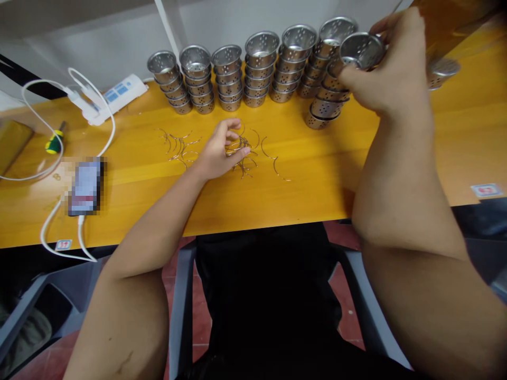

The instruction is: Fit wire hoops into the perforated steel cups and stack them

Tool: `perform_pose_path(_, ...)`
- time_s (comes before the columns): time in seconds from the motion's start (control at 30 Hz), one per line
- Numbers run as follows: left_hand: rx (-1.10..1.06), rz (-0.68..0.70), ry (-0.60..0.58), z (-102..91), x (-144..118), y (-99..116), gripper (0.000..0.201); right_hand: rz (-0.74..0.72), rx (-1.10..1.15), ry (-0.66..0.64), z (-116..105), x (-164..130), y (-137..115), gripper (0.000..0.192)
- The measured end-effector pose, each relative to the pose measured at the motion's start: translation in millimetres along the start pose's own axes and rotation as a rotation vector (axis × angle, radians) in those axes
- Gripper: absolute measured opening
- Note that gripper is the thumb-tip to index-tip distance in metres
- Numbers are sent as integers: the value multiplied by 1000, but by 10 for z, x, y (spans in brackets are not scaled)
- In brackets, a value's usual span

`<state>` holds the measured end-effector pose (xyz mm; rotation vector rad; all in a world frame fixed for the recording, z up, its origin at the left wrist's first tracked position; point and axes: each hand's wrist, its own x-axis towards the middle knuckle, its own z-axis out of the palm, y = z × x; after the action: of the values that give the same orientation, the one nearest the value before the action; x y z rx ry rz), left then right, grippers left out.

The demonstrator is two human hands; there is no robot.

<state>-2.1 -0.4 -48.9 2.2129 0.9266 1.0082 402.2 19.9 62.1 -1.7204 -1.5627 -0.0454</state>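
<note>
Near the desk's (pixel 261 214) back edge, the right hand (pixel 390 76) clamps a metal cup (pixel 362 48), probably light, stiff, slick, best pinched by its rim; the left hand (pixel 219 150) gapes

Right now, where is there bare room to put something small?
Bare patches: between the phone and the left forearm; right of the right forearm, behind a number sticker; and along the table's front edge, between both forearms. Crowded: the back, with stacked metal cups, and the middle, where loose wires lie around the left hand.
</note>
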Motion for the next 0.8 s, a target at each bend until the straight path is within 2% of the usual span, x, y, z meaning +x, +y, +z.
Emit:
perform_pose_path(0.1, -4, -11, 0, 3, -2, -10, 81, 35, -24, -34, -80, -54, -137, 74)
perform_pose_path(0.2, -6, -11, 0, 10, -3, -27, 79, 47, -30, -42, -132, -112, -258, 94)
perform_pose_path(0.3, -2, -3, -5, 7, -4, -28, 77, 35, -15, -42, -123, -132, -264, 109)
perform_pose_path(0.47, 21, 17, 2, -1, -1, -1, 75, 25, -4, -50, -67, -107, -222, 101)
perform_pose_path(0.6, 40, 14, 3, 3, 6, 20, 72, 81, -27, -23, -83, -118, -294, 99)
perform_pose_path(0.7, 39, 4, -7, -1, 11, 44, 71, 72, 42, -79, -146, -138, -335, 86)
perform_pose_path(0.8, 33, -2, -13, -13, 11, 78, 70, 70, 59, -119, -213, -150, -340, 88)
